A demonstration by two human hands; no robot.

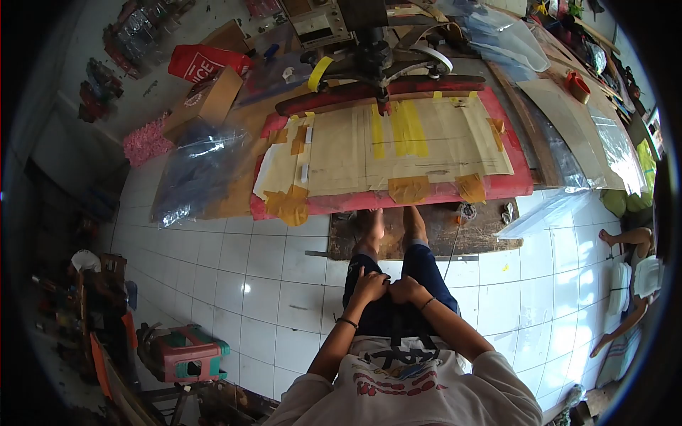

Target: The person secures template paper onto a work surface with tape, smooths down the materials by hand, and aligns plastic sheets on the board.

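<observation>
My left hand (371, 286) rests on my lap at the waist, fingers curled, with a small dark thing at its fingertips that is too small to name. Right beside it, my right hand (408, 290) is closed over the front of my dark shorts (430, 273); what it holds, if anything, is hidden. Beyond my knees lies a red-edged board (508, 186) covered with a beige sheet (341, 153) and patches of yellow and brown tape. A dark metal press (376, 60) stands over the board's far edge.
A cardboard box (206, 103), a red bag (202, 62) and clear plastic sheets (202, 163) lie at the left. Plastic and flat boards (568, 121) are at the right. Below are a wooden footboard (483, 227) and a red-green stool (188, 355). Other people sit at both sides.
</observation>
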